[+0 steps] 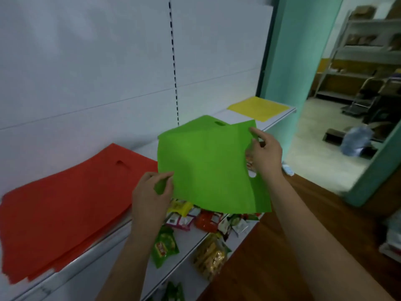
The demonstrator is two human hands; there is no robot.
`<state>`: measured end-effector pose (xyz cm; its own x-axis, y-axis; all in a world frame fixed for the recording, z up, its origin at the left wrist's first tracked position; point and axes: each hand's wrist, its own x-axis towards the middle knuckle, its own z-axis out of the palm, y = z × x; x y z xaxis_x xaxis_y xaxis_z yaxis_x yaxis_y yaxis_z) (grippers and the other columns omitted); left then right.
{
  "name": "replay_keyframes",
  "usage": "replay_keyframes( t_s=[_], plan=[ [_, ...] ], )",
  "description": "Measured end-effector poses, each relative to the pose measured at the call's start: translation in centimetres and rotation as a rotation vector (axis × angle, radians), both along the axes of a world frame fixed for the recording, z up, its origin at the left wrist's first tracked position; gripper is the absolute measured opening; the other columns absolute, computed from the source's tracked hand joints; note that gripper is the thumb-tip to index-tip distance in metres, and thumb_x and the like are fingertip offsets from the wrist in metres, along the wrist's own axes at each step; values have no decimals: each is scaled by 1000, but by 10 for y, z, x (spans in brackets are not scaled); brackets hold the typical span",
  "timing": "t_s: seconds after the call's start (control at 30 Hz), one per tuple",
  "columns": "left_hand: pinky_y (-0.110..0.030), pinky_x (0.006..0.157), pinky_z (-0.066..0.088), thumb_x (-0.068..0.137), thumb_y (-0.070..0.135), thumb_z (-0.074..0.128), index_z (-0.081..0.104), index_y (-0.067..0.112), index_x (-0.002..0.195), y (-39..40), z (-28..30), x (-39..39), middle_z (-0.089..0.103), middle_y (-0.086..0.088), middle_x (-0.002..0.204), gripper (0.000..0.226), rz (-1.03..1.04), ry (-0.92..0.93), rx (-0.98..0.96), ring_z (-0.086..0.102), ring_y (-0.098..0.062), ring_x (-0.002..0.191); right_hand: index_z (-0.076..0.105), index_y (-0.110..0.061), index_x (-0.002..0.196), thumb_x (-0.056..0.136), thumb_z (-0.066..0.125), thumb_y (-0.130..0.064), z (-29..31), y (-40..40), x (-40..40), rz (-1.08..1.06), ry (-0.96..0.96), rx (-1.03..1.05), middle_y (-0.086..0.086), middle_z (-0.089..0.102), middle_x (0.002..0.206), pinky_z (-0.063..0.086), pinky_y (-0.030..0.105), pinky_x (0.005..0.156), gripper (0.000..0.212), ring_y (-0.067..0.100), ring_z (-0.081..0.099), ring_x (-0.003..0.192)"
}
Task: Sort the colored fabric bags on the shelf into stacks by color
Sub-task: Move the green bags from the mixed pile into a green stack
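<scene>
Hands both on the green bag [208, 166]: your left hand [152, 192] pinches its lower left corner, your right hand [263, 154] grips its right edge by the handle cutout, holding it up over the shelf [280, 118] front edge (snack packets [208, 220] on the lower shelf beneath). Red stack [65, 203] lies at the shelf's left end, yellow bag [258, 108] at its far right corner.

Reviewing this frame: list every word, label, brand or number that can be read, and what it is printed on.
None can be read.
Snack packets on the lower shelf: printing visible, too blurred to read.
Green bag, red bags, yellow bag: no print visible.
Boxes on the far racks: too small and blurred to tell.
</scene>
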<state>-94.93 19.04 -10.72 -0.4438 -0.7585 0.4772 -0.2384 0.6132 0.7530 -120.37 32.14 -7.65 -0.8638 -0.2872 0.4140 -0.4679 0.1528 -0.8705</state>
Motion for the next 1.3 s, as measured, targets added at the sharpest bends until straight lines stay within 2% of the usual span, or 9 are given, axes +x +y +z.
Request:
replay_keyframes(
  t_s=[0.23, 0.33, 0.47, 0.57, 0.7, 0.87, 0.97, 1.13, 1.3],
  plan=[
    [-12, 72, 40, 89, 12, 68, 77, 20, 103, -50, 19, -106, 63, 5, 90, 19, 38, -52, 2, 56, -2, 76, 62, -22, 131, 99, 49, -8, 14, -86, -112, 71, 107, 147, 4, 57, 135, 49, 36, 87, 38, 19, 58, 91],
    [-4, 65, 36, 90, 14, 67, 77, 21, 101, -69, 22, -137, 62, 5, 87, 17, 55, -93, 21, 55, 1, 75, 63, -18, 130, 97, 48, -4, 19, -119, -150, 133, 140, 160, 5, 57, 135, 46, 35, 97, 39, 22, 57, 114],
    [-7, 65, 36, 91, 16, 66, 77, 20, 102, -80, 16, -167, 63, 6, 88, 16, 105, -177, 48, 55, 0, 74, 65, -18, 128, 94, 49, -2, 10, -164, -193, 229, 126, 202, 6, 60, 132, 49, 39, 94, 41, 23, 60, 106],
    [-6, 63, 36, 92, 17, 65, 76, 19, 107, -87, 12, -187, 67, 6, 93, 19, 164, -229, 115, 53, 1, 73, 67, -17, 126, 90, 49, 0, 1, -201, -225, 305, 116, 287, 7, 62, 129, 45, 29, 91, 43, 25, 61, 106],
    [-20, 64, 41, 92, 22, 63, 70, 22, 119, -100, 14, -213, 71, 0, 94, 29, 269, -352, 263, 56, -7, 70, 67, -14, 125, 89, 50, 0, -4, -247, -260, 447, 102, 374, 10, 64, 128, 43, 30, 100, 43, 24, 60, 108],
    [-26, 98, 41, 93, 37, 62, 39, 19, 148, -106, 6, -228, 43, -11, 132, 63, 335, -691, 500, 51, -26, 118, 63, -11, 129, 90, 58, -9, -21, -280, -290, 607, 53, 561, 12, 62, 131, 40, 27, 94, 39, 27, 57, 118],
    [-32, 109, 33, 93, 42, 61, 40, 16, 147, -103, 4, -242, 32, -15, 144, 64, 425, -804, 540, 35, -33, 133, 62, -5, 128, 92, 58, -8, -29, -286, -294, 687, 59, 642, 16, 62, 128, 39, 26, 91, 36, 31, 56, 118],
    [-32, 108, 38, 93, 35, 62, 49, 9, 141, -98, 2, -260, 40, -15, 143, 56, 507, -687, 513, 44, -31, 129, 66, -6, 108, 88, 54, -15, -36, -288, -288, 689, 110, 702, 20, 65, 115, 50, 40, 88, 25, 36, 60, 103],
    [-23, 103, 39, 93, 26, 64, 54, 18, 138, -84, 14, -245, 50, -2, 138, 47, 592, -396, 329, 52, -15, 122, 60, -10, 130, 97, 52, -24, 2, -289, -223, 720, 341, 437, 14, 59, 131, 44, 38, 95, 38, 33, 53, 118]
  ],
)
